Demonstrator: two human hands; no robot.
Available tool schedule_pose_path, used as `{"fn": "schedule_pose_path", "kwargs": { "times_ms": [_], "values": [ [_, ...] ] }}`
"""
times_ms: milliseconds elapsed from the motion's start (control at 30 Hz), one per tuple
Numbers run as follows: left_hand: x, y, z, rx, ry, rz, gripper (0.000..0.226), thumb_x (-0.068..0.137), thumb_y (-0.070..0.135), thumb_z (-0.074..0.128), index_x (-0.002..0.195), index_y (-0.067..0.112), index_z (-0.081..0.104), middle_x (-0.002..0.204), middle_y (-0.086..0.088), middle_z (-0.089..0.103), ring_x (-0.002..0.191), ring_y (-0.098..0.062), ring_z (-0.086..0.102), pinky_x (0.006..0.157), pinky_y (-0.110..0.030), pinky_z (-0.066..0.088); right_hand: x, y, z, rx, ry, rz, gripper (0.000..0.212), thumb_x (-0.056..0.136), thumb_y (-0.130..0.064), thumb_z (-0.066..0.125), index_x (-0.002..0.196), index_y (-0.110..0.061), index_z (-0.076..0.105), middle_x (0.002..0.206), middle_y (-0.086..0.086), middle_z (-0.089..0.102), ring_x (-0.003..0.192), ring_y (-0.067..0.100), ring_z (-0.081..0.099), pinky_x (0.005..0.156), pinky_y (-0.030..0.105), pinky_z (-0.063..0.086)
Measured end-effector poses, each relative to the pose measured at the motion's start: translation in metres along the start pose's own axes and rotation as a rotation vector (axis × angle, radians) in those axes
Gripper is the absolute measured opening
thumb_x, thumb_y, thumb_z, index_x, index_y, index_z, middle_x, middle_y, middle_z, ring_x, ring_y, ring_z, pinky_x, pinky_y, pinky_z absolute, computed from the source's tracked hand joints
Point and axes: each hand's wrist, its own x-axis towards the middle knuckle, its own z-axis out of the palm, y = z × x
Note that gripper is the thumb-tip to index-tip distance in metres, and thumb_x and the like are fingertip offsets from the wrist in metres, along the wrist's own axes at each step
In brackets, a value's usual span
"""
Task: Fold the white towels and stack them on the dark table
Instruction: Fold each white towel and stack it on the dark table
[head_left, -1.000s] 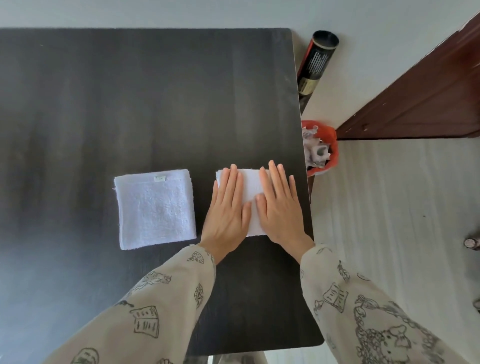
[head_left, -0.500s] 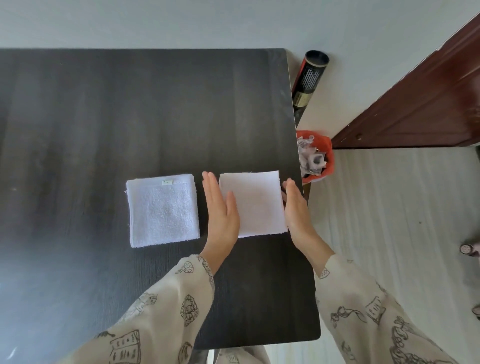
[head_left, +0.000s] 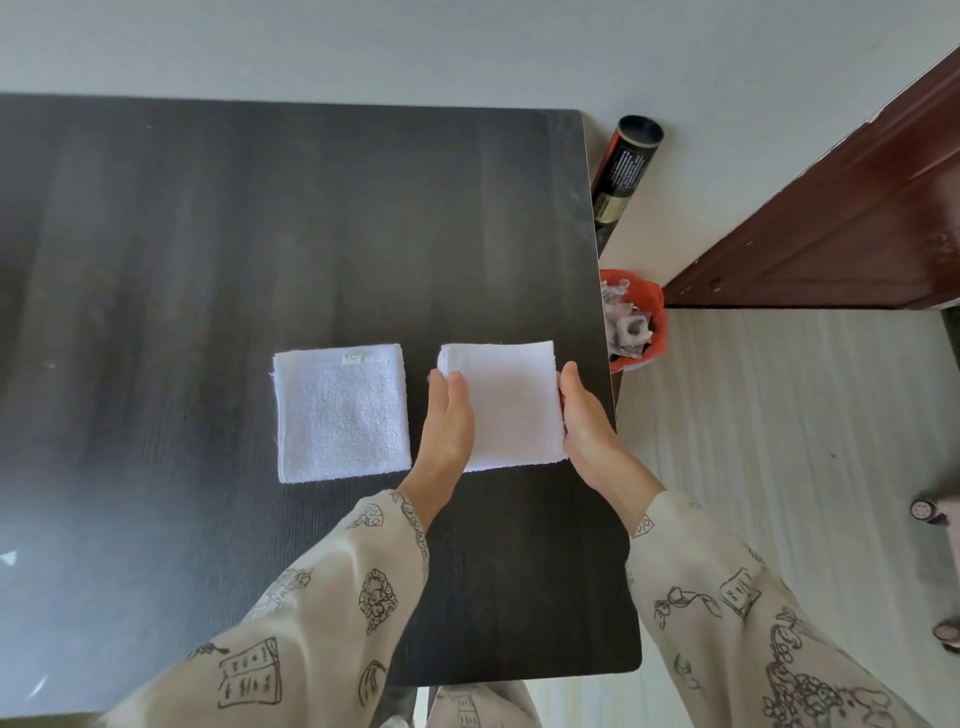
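Dark wood-grain table (head_left: 208, 312) fills most of the view, and on it lie two folded white towels side by side, not touching. At the right-hand towel (head_left: 511, 402), the left hand (head_left: 447, 415) and right hand (head_left: 584, 415) clasp opposite edges, thumbs on top — probably to lift it onto the left towel (head_left: 340, 413), whose small sewn tag (head_left: 353, 357) is too tiny to read. Beyond the table's edge stands a black tube (head_left: 626, 166) — its print is illegible.
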Motion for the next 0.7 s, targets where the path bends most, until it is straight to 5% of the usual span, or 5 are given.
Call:
{"fn": "schedule_pose_path", "kwargs": {
  "times_ms": [167,300,467,567,700],
  "values": [
    [-0.019,0.022,-0.023,0.179,0.124,0.284,0.052,0.100,0.039,0.022,0.148,0.023,0.009,0.151,0.006,0.025,0.134,-0.008,0.029,0.100,-0.016,0.025,-0.003,-0.003,0.010,-0.034,0.022,0.001,0.053,0.097,-0.053,0.014,0.116,-0.021,0.052,0.118,0.004,0.058,0.103,0.021,0.058,0.073,0.026,0.046],
    [-0.027,0.009,-0.068,0.213,0.369,0.422,0.046,0.100,0.025,0.029,0.145,0.024,0.022,0.151,0.013,0.024,0.135,0.004,0.018,0.109,-0.013,0.017,-0.002,-0.009,0.015,-0.082,0.037,0.026,0.059,0.096,-0.055,0.013,0.128,-0.021,0.048,0.129,0.004,0.054,0.113,0.022,0.054,0.097,0.039,0.044],
    [-0.012,-0.018,-0.126,0.109,0.525,0.083,0.044,0.099,0.026,0.024,0.142,0.019,0.031,0.147,0.003,0.032,0.136,-0.015,0.027,0.109,-0.030,0.024,-0.004,-0.021,0.031,-0.137,0.002,0.041,0.062,0.093,-0.060,0.014,0.130,-0.022,0.046,0.132,0.004,0.051,0.116,0.023,0.052,0.100,0.042,0.042],
    [-0.005,-0.031,-0.141,0.043,0.403,-0.015,0.032,0.095,0.030,0.021,0.088,0.017,0.050,0.091,0.000,0.054,0.092,-0.023,0.048,0.078,-0.036,0.041,-0.003,-0.021,0.040,-0.148,-0.015,0.043,0.063,0.091,-0.064,0.016,0.130,-0.024,0.044,0.134,0.003,0.050,0.117,0.023,0.050,0.102,0.046,0.041],
    [-0.003,-0.030,-0.144,0.065,0.268,-0.024,0.038,0.096,0.038,0.016,0.103,0.022,0.050,0.105,0.001,0.055,0.098,-0.018,0.051,0.092,-0.038,0.041,-0.004,-0.022,0.046,-0.155,-0.034,0.061,0.065,0.090,-0.066,0.017,0.138,-0.026,0.035,0.143,0.001,0.040,0.127,0.024,0.041,0.107,0.051,0.034]
  ]
}}
